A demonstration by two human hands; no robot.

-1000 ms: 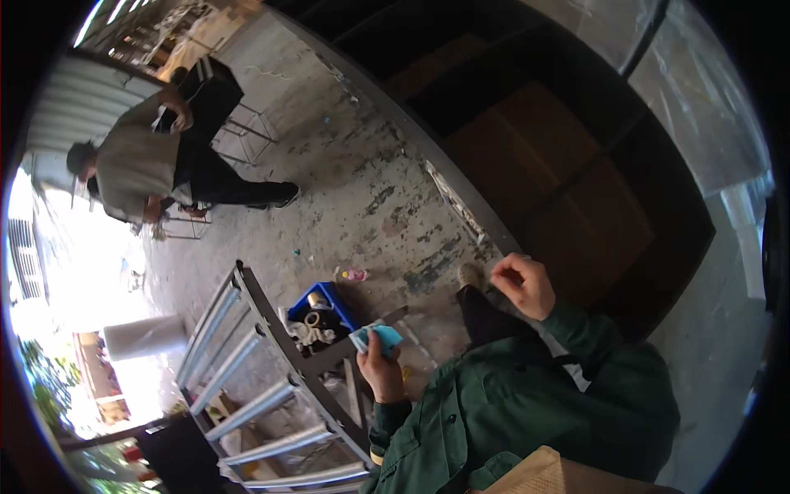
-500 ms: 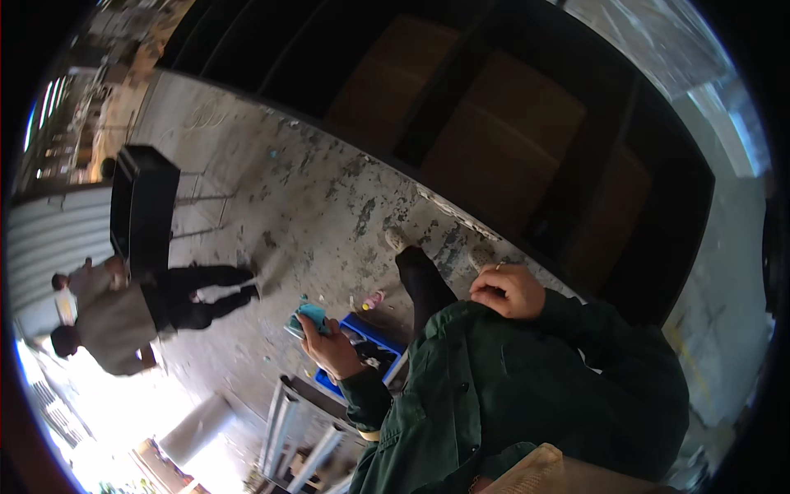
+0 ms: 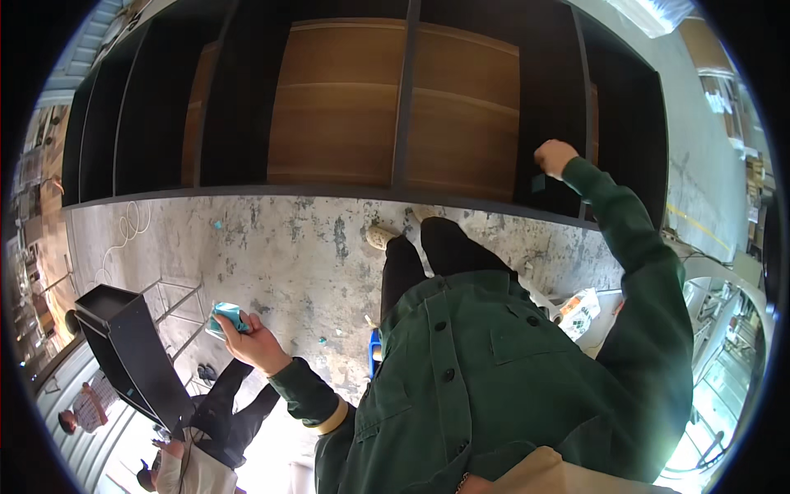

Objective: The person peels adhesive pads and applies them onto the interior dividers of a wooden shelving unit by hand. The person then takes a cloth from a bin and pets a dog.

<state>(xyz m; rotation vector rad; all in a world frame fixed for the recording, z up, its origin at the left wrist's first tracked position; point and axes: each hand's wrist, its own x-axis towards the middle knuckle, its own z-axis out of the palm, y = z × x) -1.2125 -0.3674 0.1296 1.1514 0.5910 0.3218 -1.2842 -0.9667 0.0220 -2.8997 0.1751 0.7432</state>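
My left hand (image 3: pixel 257 342) is out to the left, above the floor. Its fingers are closed around a small teal packet (image 3: pixel 230 319) with a shiny, pale edge. My right hand (image 3: pixel 557 158) reaches forward into a big black shelf unit (image 3: pixel 329 194) with brown back panels (image 3: pixel 341 99). The fingers of that hand are curled, and what they hold, if anything, is hidden. Just below them a small teal square (image 3: pixel 538 183) shows against the dark panel; I cannot tell whether the hand touches it.
A smaller black cabinet (image 3: pixel 136 350) rests on a metal frame (image 3: pixel 183 309) at the left, with a person (image 3: pixel 210 436) beside it. Another person (image 3: pixel 86 407) is farther off. A white bag (image 3: pixel 578 313) lies near my right side. Cable (image 3: pixel 123 239) curls on the worn floor.
My view has turned to face the shelf unit squarely. My right hand has gone from my waist forward into the shelf unit. The left hand still holds the teal packet, now farther left.
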